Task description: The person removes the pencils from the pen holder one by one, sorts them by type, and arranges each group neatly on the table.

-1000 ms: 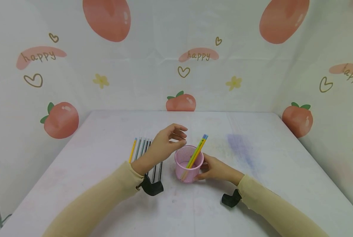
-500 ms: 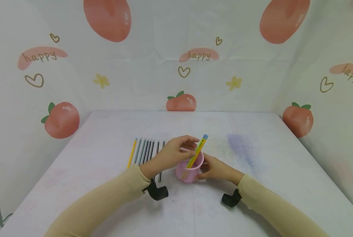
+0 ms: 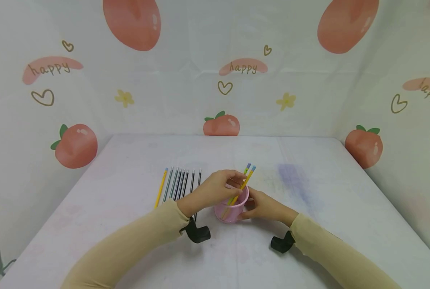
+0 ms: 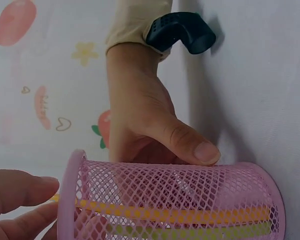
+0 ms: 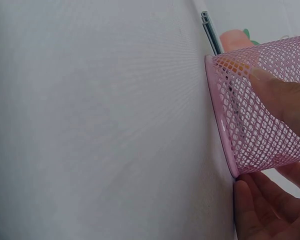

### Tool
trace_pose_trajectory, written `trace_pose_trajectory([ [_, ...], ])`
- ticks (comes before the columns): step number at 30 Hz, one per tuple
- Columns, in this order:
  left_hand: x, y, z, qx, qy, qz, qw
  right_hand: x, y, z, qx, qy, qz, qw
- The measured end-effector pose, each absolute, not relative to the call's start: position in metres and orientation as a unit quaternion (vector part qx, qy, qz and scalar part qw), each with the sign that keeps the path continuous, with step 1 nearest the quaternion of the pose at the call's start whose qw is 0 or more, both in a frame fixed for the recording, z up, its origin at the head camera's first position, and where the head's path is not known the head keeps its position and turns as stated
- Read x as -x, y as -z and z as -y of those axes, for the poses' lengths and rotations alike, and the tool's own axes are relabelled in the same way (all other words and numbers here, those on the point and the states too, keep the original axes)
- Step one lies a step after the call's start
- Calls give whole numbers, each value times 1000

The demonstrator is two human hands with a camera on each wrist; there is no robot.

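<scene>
A pink mesh pen holder (image 3: 229, 213) stands upright on the table. My right hand (image 3: 263, 206) grips it from the right side, its thumb (image 5: 277, 97) against the mesh. Inside lean two pencils, a yellow pencil (image 3: 248, 178) and a green pencil (image 4: 190, 232), their tops sticking out toward the right. Over the rim, my left hand (image 3: 218, 186) pinches the yellow pencil between thumb (image 4: 35, 189) and fingers, right at the holder's mouth.
Left of the holder a yellow pencil (image 3: 161, 186) and several dark striped pencils (image 3: 183, 182) lie in a row, partly hidden by the left forearm. A white printed cloth wall (image 3: 186, 100) rises behind the table (image 3: 291, 265).
My left hand has moved right and down to the holder's mouth and taken hold of the yellow pencil. The two pencil tops have spread apart. My right hand stays in place.
</scene>
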State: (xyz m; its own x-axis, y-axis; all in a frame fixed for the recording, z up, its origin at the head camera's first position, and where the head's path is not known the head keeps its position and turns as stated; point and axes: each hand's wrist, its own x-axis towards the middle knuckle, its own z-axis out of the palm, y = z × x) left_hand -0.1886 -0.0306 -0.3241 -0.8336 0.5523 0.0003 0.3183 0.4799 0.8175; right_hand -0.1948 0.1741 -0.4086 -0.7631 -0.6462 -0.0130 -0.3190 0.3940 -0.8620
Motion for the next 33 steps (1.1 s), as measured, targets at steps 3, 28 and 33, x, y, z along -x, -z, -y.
trace_pose_trajectory([
  [3, 188, 324, 29, -259, -427, -856, 132, 194, 408, -174, 288, 462, -819, 179],
  [28, 186, 329, 26, -290, -409, -861, 88, 194, 406, -174, 286, 457, -823, 178],
  [33, 189, 324, 30, -288, -429, -855, 45, 194, 406, -172, 283, 466, -818, 184],
])
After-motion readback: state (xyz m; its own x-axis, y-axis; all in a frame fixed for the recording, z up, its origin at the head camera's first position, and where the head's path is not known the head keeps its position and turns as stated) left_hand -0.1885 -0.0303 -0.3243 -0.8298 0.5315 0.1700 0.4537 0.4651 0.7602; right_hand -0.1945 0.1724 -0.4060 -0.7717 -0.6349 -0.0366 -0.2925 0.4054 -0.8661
